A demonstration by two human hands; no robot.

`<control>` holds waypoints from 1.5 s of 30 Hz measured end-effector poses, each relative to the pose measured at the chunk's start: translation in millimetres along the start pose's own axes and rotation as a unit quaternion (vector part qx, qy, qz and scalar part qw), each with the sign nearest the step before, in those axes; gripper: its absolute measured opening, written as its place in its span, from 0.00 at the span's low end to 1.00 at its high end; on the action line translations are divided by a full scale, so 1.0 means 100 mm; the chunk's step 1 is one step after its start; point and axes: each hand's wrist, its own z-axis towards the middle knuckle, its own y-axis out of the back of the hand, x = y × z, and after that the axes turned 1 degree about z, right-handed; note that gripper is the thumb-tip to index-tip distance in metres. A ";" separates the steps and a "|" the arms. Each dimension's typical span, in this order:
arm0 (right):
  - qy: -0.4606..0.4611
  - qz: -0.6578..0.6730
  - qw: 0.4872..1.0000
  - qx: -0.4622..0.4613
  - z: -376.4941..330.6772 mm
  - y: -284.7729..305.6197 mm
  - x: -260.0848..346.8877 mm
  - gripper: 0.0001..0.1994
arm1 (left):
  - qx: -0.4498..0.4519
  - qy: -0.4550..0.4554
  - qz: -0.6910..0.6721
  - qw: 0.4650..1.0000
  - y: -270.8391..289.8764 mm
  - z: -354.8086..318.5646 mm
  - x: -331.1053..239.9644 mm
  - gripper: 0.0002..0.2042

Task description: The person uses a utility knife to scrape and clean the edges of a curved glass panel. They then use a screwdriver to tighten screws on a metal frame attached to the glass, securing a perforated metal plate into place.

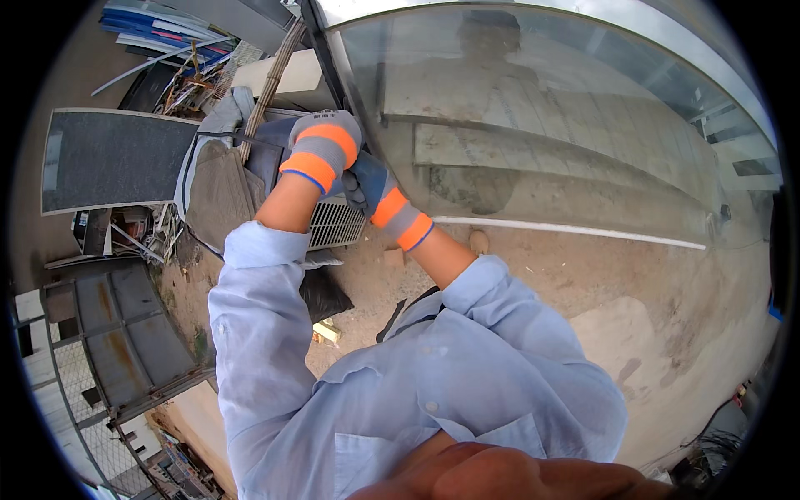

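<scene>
The white vented housing [333, 221], centre-left of the frame, sits under our gloved hands: our left hand [321, 146] curls shut on its dark upper part, our right hand [375, 192] clasps alongside; its grille remains attached, dismantling barely begun.

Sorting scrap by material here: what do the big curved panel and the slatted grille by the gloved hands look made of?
The curved panel looks like clear glass or plastic: see-through, dusty, faintly reflective. The grille looks like white moulded plastic, possibly painted metal: thin, even, matte slats.
</scene>
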 end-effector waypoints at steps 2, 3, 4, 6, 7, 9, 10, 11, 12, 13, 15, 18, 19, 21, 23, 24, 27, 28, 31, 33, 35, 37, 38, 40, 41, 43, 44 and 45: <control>-0.009 0.007 1.000 0.000 -0.05 0.05 -0.14 0.13 | 0.016 0.014 -0.015 1.000 -0.22 0.05 -0.03 0.12; 0.000 0.001 1.000 -0.003 -0.07 0.10 -0.21 0.13 | 0.006 0.001 -0.014 1.000 -0.33 0.08 -0.05 0.12; 0.008 -0.006 1.000 -0.005 -0.08 0.15 -0.27 0.13 | -0.004 -0.011 -0.013 1.000 -0.43 0.11 -0.07 0.13; 0.023 -0.020 1.000 -0.005 -0.10 0.24 -0.38 0.14 | -0.042 -0.042 -0.027 0.998 -0.66 0.14 -0.08 0.14; 0.030 -0.029 0.999 -0.002 -0.11 0.28 -0.42 0.14 | -0.047 -0.027 -0.035 0.998 -0.73 0.14 -0.11 0.14; 0.046 -0.040 0.998 0.005 -0.09 0.38 -0.50 0.14 | -0.058 0.001 -0.050 0.997 -0.78 0.10 -0.19 0.14; 0.056 -0.043 0.997 0.009 -0.07 0.43 -0.54 0.14 | -0.052 0.002 -0.046 0.998 -0.77 0.08 -0.21 0.14; 0.066 -0.046 0.997 0.013 -0.04 0.49 -0.57 0.14 | -0.046 0.003 -0.043 0.998 -0.76 0.06 -0.23 0.13; 0.060 -0.050 0.997 0.012 0.00 0.56 -0.61 0.13 | -0.036 0.005 -0.038 0.999 -0.77 0.04 -0.25 0.13; 0.055 -0.055 0.997 0.011 0.03 0.63 -0.65 0.13 | -0.040 0.022 -0.059 0.997 -0.81 0.04 -0.29 0.14; 0.045 -0.049 0.998 0.014 0.05 0.73 -0.72 0.13 | -0.047 0.060 -0.099 0.992 -0.89 0.03 -0.37 0.14; 0.037 -0.029 0.999 0.022 0.02 0.82 -0.81 0.11 | -0.022 0.073 -0.097 0.992 -1.00 0.01 -0.45 0.16; 0.037 -0.030 0.999 0.024 0.01 0.85 -0.84 0.09 | -0.015 0.074 -0.098 0.992 -1.03 0.00 -0.48 0.16; 0.069 -0.043 0.996 0.031 0.01 0.93 -0.93 0.06 | -0.003 0.076 -0.102 0.992 -1.10 0.00 -0.55 0.16; 0.131 -0.068 0.988 0.043 0.03 1.01 -1.04 0.05 | -0.012 0.082 -0.120 0.989 -1.21 0.05 -0.59 0.16; 0.115 -0.048 0.991 0.046 0.03 1.05 -1.07 0.06 | -0.014 0.086 -0.128 0.988 -1.27 0.06 -0.60 0.16; 0.084 -0.011 0.995 0.051 0.04 1.18 -1.16 0.11 | -0.020 0.101 -0.127 0.987 -1.38 0.07 -0.69 0.14; 0.086 -0.013 0.995 0.051 0.07 1.23 -1.20 0.11 | -0.028 0.108 -0.136 0.984 -1.41 0.07 -0.71 0.14; 0.158 -0.054 0.985 0.046 0.16 1.31 -1.30 0.12 | -0.050 0.125 -0.156 0.979 -1.49 0.08 -0.75 0.13; 0.166 -0.058 0.984 0.038 0.15 1.31 -1.32 0.12 | -0.067 0.131 -0.157 0.976 -1.57 0.11 -0.78 0.13; 0.113 -0.028 0.993 0.025 0.07 1.31 -1.29 0.12 | -0.041 0.138 -0.158 0.977 -1.58 0.09 -0.81 0.13; 0.099 -0.021 0.994 0.038 0.06 1.40 -1.30 0.11 | -0.030 0.139 -0.161 0.977 -1.60 0.08 -0.86 0.13; 0.092 -0.017 0.995 0.044 0.06 1.44 -1.32 0.11 | -0.032 0.139 -0.165 0.976 -1.62 0.08 -0.88 0.13; 0.091 -0.011 0.995 0.037 0.10 1.52 -1.41 0.11 | -0.037 0.139 -0.164 0.976 -1.67 0.08 -0.92 0.13; 0.091 -0.008 0.995 0.034 0.12 1.57 -1.46 0.12 | -0.039 0.137 -0.159 0.977 -1.72 0.10 -0.94 0.13; 0.078 0.024 0.996 0.037 0.07 1.53 -1.44 0.12 | -0.035 0.136 -0.160 0.977 -1.78 0.12 -0.96 0.13; 0.071 0.041 0.996 0.038 0.04 1.51 -1.43 0.12 | -0.029 0.136 -0.165 0.977 -1.80 0.13 -0.97 0.12; 0.060 0.040 0.997 0.032 0.01 1.53 -1.43 0.12 | -0.024 0.134 -0.169 0.976 -1.81 0.13 -0.99 0.12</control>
